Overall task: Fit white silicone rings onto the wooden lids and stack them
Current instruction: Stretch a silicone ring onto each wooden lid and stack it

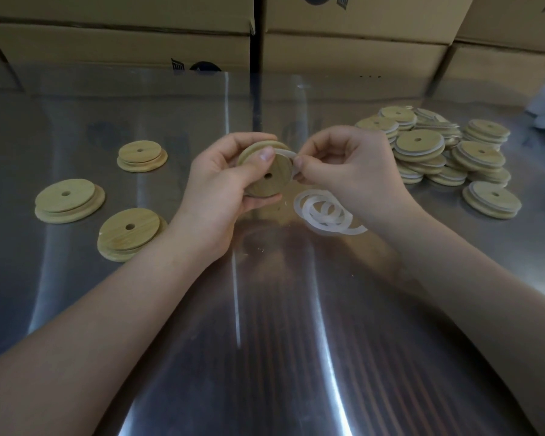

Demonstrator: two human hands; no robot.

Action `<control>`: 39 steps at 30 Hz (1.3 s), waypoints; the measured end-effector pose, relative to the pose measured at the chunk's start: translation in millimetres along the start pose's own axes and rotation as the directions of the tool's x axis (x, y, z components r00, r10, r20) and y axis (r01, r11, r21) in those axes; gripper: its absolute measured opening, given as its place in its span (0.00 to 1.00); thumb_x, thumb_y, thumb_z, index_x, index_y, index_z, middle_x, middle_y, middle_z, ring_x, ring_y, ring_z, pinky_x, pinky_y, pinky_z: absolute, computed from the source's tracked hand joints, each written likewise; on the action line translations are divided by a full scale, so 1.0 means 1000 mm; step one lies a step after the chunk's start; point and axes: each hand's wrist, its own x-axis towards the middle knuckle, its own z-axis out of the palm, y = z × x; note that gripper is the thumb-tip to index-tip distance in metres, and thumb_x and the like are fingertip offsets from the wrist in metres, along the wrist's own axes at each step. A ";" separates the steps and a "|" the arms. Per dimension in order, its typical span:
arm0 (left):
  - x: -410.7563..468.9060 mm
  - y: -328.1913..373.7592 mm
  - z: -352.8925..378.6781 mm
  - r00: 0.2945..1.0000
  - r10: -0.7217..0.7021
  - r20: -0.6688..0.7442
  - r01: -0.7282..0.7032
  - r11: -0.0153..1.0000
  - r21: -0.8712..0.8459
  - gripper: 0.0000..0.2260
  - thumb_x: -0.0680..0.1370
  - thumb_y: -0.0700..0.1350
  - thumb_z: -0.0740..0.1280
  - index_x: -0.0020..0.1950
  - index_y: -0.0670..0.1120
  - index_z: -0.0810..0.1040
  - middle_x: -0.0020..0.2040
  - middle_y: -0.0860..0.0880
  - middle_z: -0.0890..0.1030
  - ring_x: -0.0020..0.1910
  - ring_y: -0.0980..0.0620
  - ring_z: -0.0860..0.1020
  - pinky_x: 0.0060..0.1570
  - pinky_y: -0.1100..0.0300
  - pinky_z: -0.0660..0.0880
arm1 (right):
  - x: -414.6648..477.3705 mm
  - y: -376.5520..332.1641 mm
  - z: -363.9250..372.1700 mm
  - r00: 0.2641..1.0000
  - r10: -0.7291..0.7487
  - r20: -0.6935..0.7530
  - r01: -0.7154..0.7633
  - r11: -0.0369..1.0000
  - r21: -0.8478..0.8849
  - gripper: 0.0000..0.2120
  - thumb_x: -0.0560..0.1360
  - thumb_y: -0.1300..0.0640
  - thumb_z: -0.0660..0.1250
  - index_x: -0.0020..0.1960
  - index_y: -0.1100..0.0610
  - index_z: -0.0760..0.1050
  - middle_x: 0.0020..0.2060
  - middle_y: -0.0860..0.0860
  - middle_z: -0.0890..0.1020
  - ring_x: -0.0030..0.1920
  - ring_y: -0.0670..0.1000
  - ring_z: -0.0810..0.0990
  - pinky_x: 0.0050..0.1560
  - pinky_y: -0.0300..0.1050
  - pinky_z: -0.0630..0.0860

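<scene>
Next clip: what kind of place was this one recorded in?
Probably a small packing or assembly workshop: stacked cardboard cartons line the back of a shiny metal worktable, a heap of ring-fitted wooden lids sits at its right, and loose white rings lie mid-table.

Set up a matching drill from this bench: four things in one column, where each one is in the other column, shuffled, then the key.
1. lifted wooden lid
2. silicone ring being fitted
3. pile of ringed lids
4. three ringless lids

A. left side of the steel table
B. pinched by the right hand
C. gripped in the left hand
D. right side of the table

Pairs: 1-C, 2-B, 3-D, 4-A.
</scene>
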 end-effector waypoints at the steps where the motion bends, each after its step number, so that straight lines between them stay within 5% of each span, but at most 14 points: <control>1: 0.000 0.000 0.000 1.000 -0.001 0.001 0.001 1.000 0.004 0.06 0.79 0.39 0.66 0.53 0.46 0.81 0.51 0.45 0.83 0.52 0.48 0.83 0.44 0.51 0.82 | 0.000 0.000 -0.001 1.000 -0.001 0.011 0.002 1.000 -0.005 0.06 0.70 0.65 0.72 0.37 0.56 0.81 0.35 0.55 0.85 0.39 0.57 0.84 0.46 0.57 0.82; 16: 0.003 -0.003 -0.005 0.998 -0.031 0.049 0.030 0.999 0.023 0.07 0.78 0.39 0.66 0.55 0.45 0.81 0.55 0.42 0.82 0.55 0.45 0.82 0.48 0.49 0.81 | 0.002 0.004 -0.002 0.996 0.019 0.091 -0.018 1.000 -0.014 0.09 0.72 0.63 0.73 0.37 0.52 0.80 0.34 0.51 0.84 0.38 0.53 0.84 0.46 0.55 0.82; 23: 0.004 -0.003 -0.007 0.997 -0.011 0.079 0.009 1.000 0.022 0.07 0.78 0.39 0.66 0.53 0.47 0.82 0.54 0.43 0.82 0.55 0.47 0.82 0.47 0.52 0.80 | 0.001 0.003 0.000 0.998 0.017 0.055 -0.018 1.000 0.012 0.09 0.72 0.64 0.73 0.37 0.52 0.79 0.32 0.49 0.83 0.34 0.48 0.83 0.39 0.40 0.80; 39: 0.005 -0.006 -0.007 0.989 -0.136 0.053 0.143 0.976 -0.162 0.08 0.81 0.44 0.63 0.53 0.44 0.81 0.54 0.43 0.83 0.53 0.46 0.84 0.39 0.50 0.81 | 0.001 0.001 -0.002 0.981 0.069 0.183 -0.109 0.971 0.214 0.09 0.72 0.68 0.72 0.44 0.55 0.79 0.37 0.52 0.83 0.37 0.51 0.83 0.43 0.47 0.82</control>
